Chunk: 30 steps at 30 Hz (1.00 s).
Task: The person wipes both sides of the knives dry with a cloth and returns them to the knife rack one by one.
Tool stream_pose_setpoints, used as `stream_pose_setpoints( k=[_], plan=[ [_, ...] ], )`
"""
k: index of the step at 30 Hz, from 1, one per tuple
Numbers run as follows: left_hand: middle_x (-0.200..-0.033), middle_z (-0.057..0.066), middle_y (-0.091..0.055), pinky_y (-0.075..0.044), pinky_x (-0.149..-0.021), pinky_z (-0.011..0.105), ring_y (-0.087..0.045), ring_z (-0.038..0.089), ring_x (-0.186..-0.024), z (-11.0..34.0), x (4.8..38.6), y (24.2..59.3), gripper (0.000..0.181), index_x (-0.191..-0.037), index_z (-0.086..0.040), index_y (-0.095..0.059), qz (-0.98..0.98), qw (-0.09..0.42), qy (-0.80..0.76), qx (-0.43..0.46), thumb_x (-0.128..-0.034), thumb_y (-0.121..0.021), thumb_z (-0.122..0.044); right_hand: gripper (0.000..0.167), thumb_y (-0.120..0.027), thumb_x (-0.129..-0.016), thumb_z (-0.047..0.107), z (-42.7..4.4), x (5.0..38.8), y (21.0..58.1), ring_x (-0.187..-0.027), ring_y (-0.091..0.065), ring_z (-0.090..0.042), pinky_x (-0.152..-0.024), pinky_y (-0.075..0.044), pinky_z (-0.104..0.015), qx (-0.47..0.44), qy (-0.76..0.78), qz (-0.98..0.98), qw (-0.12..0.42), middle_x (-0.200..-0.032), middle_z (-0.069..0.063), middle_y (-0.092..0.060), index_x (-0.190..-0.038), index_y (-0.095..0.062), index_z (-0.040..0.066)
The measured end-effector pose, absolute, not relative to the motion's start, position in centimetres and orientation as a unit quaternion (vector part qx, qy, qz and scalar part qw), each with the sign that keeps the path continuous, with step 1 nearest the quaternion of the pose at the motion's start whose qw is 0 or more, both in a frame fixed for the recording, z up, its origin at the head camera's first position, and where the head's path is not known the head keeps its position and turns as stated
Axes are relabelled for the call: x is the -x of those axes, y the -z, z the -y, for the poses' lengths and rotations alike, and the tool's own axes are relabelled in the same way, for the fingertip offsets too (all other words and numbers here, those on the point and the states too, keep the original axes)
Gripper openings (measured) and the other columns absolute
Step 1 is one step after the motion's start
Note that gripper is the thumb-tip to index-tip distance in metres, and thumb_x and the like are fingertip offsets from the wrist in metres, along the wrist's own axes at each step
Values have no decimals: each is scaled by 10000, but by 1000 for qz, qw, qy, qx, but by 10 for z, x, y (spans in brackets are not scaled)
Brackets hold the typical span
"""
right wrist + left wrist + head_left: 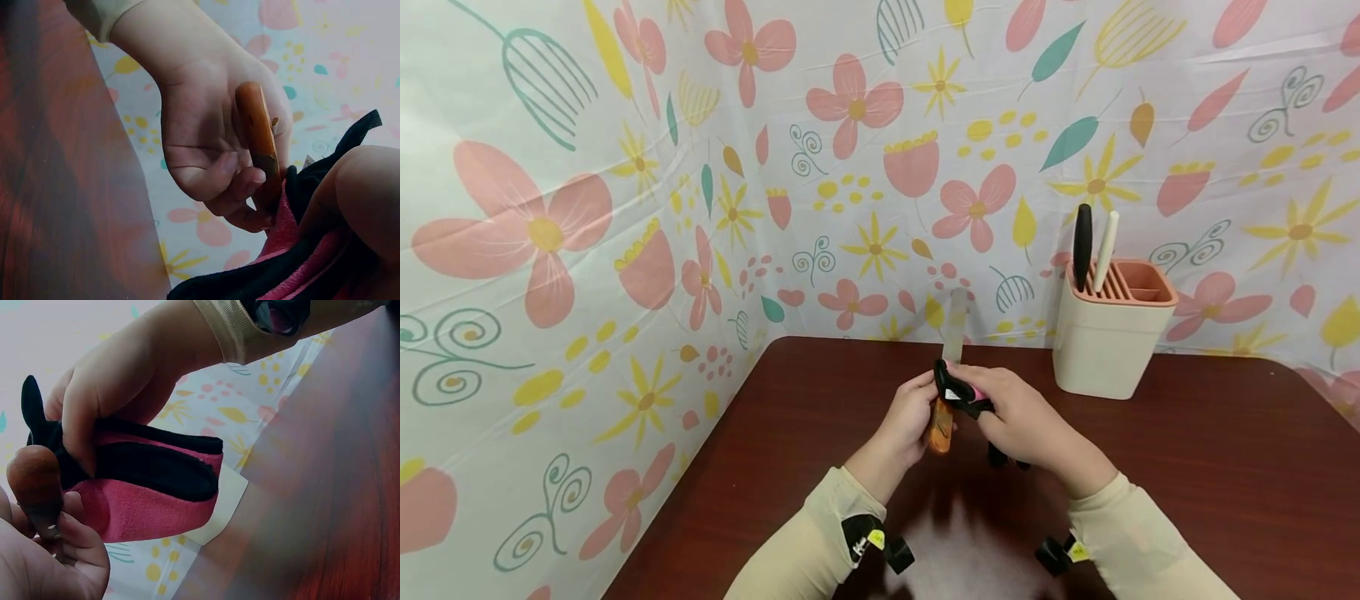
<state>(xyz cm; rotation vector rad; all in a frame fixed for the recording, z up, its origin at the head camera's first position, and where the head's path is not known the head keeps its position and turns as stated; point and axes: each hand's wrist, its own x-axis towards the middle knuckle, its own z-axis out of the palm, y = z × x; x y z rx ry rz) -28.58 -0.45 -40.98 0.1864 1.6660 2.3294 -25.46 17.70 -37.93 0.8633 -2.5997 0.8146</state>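
Observation:
My left hand (910, 417) holds a knife by the lower end near its handle, with the orange-brown wooden handle (941, 429) pointing towards me. The pale blade (955, 325) points away, towards the back wall. A fuzzy pink cloth with black trim (150, 506) is in my right hand (1022, 408), pinched between thumb and fingers. The cloth lies against the knife just past the handle and hides the base of the blade. In the right wrist view, the left fingers (250, 181) curl round the knife where handle meets blade.
A cream knife block (1108, 350) with an orange slotted top stands at the back right. It holds a black-handled knife (1082, 248) and a white-handled one (1106, 250). A flower-patterned curtain (850, 208) borders the dark red-brown table (760, 483) behind and at left.

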Motion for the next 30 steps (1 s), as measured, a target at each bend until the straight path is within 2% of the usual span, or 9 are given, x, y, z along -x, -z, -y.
stream_pose_setpoints(
  k=[5, 10, 15, 18, 22, 30],
  plan=[
    [-1085, -1, -716, -558, -700, 209, -668, 62, -818, 4, 288, 410, 387, -1409, -53, -610, -564, 127, -814, -54, -1067, -519, -209, 653, -559, -853, -57, -172, 248, 376, -1336, -561, -353, -1072, -478, -555, -306, -274, 900, 144, -1492, -104, -586, -1481, -560, 122],
    [-1205, 77, -706, -552, -816, 193, -660, 90, -1009, 3, 291, 410, 343, -1330, -30, -659, -555, 107, -824, -32, -1052, -537, -191, 620, -585, -852, -44, -166, 242, 375, -1288, -600, -329, -1046, -500, -548, -325, -263, 895, 157, -1441, -98, -626, -1448, -595, 125],
    [-1271, 121, -667, -549, -894, 221, -640, 139, -1104, 4, 291, 410, 409, -1423, -43, -582, -560, 103, -822, -22, -1051, -519, -203, 619, -582, -816, -73, -162, 237, 373, -1226, -637, -278, -1008, -526, -511, -352, -254, 885, 168, -1376, -57, -666, -1404, -630, 111],
    [-1148, 67, -674, -547, -892, 233, -649, 136, -1048, 6, 292, 410, 439, -1476, -71, -533, -558, 104, -823, -10, -1065, -486, -217, 614, -581, -803, -74, -160, 235, 372, -1197, -646, -244, -995, -534, -483, -367, -248, 881, 167, -1360, -22, -677, -1386, -644, 108],
    [-961, 14, -659, -555, -813, 225, -652, 111, -912, 7, 292, 409, 443, -1501, -100, -507, -547, 109, -830, 4, -1077, -455, -216, 630, -573, -785, -81, -158, 232, 371, -1183, -651, -223, -988, -539, -471, -378, -246, 878, 158, -1350, 0, -684, -1381, -648, 110],
    [-933, 50, -602, -526, -697, 184, -580, 56, -702, 9, 293, 408, 460, -1534, -55, -442, -535, 108, -838, -2, -1099, -417, -199, 627, -563, -745, -95, -158, 228, 371, -1199, -658, -215, -1008, -535, -458, -400, -256, 866, 155, -1332, 4, -698, -1330, -676, 103]
  ],
)
